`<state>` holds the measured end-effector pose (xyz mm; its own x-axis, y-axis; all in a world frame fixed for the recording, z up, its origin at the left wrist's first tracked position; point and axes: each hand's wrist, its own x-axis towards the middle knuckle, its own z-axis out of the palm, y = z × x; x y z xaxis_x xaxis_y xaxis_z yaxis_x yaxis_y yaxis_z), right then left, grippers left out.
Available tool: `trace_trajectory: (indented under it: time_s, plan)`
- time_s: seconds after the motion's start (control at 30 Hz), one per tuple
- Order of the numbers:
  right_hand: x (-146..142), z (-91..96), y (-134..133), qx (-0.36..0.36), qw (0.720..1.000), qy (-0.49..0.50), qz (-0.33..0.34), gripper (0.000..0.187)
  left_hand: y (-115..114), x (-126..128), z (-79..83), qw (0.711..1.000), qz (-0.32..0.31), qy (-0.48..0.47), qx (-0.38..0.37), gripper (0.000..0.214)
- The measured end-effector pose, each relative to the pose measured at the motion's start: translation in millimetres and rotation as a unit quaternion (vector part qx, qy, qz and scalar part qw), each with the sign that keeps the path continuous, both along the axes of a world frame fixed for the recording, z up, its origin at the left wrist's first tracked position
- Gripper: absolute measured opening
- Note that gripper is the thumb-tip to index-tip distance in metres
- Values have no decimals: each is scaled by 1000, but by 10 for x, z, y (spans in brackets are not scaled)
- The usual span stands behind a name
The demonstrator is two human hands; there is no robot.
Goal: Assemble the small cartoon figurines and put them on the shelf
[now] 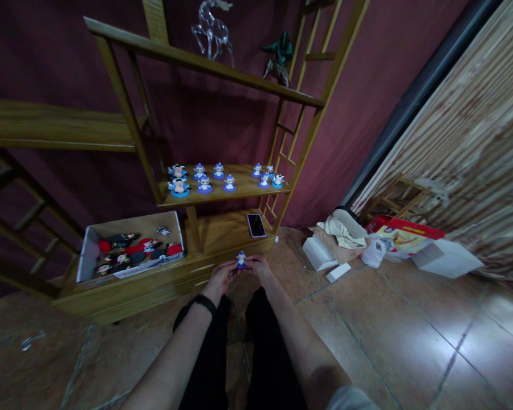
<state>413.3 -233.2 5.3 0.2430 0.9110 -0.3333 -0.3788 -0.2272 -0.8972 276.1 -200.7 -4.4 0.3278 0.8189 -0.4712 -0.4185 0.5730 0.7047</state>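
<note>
A small purple-and-white figurine [241,259] on a round base is upright between my two hands, in front of the low shelf. My left hand [223,276] is closed on its left side with the fingertips. From the right, my right hand [259,266] pinches the same figurine. Above, on the wooden shelf [239,189], stand several similar figurines: purple ones such as the figurine [229,183] in the middle, and blue-based ones such as the figurine [179,187] at the left end. More small ones, like the figurine [264,180], are grouped at the right end.
An open cardboard box [85,256] with several red and black figurines sits at the left of the lower cabinet. A phone [256,225] lies on the lower board. White boxes [319,254], a plastic bag [373,252] and a red package [404,234] lie on the floor at right.
</note>
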Motion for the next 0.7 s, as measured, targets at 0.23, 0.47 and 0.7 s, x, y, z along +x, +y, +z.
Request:
trace_trajectory:
  time_s: [0.23,0.47,0.7]
  plan:
    - [-23,32,-14,5,1000,5,17,28,-3,4,2,1000,4,18,12,14]
    - [-17,24,0,10,1000,11,9,29,4,9,18,999,4,35,2,16]
    - [-18,21,-18,14,1000,19,3,27,10,16,19,999,11,39,-7,18]
